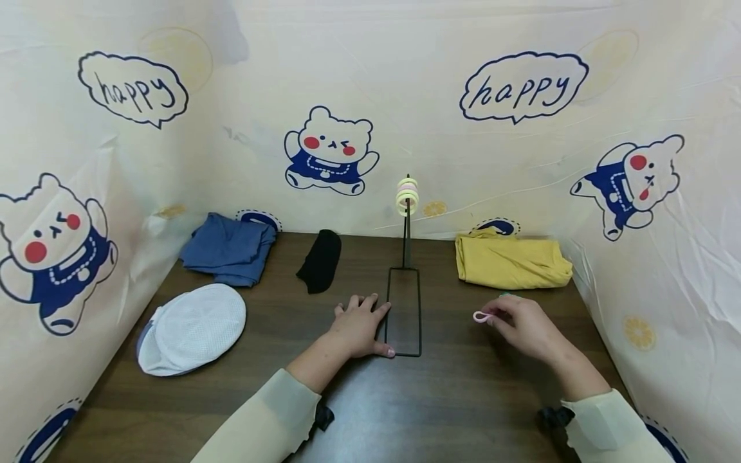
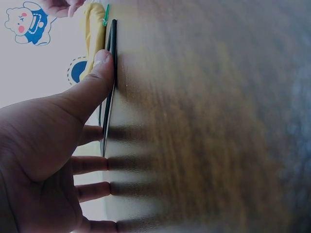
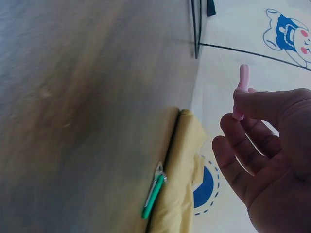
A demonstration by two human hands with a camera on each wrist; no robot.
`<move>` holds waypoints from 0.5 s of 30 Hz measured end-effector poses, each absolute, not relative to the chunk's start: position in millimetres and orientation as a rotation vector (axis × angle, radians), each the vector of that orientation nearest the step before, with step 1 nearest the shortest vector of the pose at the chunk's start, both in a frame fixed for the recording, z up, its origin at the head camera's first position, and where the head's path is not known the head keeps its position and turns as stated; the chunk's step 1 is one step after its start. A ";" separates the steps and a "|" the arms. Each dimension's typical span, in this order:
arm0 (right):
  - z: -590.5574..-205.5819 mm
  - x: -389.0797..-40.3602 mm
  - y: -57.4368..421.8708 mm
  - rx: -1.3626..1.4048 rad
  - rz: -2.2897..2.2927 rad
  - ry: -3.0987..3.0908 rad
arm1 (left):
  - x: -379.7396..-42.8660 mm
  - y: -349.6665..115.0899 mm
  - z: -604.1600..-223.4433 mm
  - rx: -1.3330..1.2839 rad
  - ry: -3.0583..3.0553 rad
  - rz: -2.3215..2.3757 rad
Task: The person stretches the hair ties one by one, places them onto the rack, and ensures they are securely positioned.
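Observation:
My left hand (image 1: 360,326) rests with spread, straight fingers on the table, thumb and index finger at the rectangular wire base (image 1: 419,315) of a black stand. In the left wrist view, the thumb (image 2: 99,73) lies along the black wire. My right hand (image 1: 529,326) pinches a small pink hair tie (image 1: 480,317) between thumb and index finger, right of the stand. The right wrist view shows this pink hair tie (image 3: 244,75) edge-on, its middle covered by the fingertips. Several yellow and pink hair ties (image 1: 407,196) hang on the stand's upper arm.
A folded yellow cloth (image 1: 512,260) lies at the back right, with a green-handled tool (image 3: 154,194) before it. A black sock (image 1: 321,260), folded blue cloth (image 1: 231,247) and white cap (image 1: 197,328) lie to the left. A printed sheet (image 1: 405,77) walls the table.

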State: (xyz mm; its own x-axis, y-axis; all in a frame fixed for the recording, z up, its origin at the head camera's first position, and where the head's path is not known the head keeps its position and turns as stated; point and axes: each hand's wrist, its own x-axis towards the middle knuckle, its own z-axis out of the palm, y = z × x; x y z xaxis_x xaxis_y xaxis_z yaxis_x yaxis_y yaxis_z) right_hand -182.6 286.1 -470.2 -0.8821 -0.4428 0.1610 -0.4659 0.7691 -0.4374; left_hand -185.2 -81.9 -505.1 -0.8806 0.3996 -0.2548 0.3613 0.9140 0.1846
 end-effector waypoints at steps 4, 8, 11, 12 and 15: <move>-465.1 -185.8 279.8 0.782 0.769 -2.836 | -184.8 -82.5 -504.6 0.568 2.785 0.193; -457.0 -186.9 272.4 0.826 0.807 -2.769 | -184.7 -82.8 -504.7 0.565 2.783 0.203; -449.2 -187.2 266.2 0.847 0.843 -2.720 | -184.9 -82.9 -504.9 0.565 2.787 0.202; -446.5 -187.4 264.2 0.857 0.852 -2.703 | -184.9 -82.8 -504.8 0.566 2.787 0.200; -438.1 -188.9 258.8 0.891 0.867 -2.648 | -185.1 -82.5 -504.7 0.566 2.786 0.191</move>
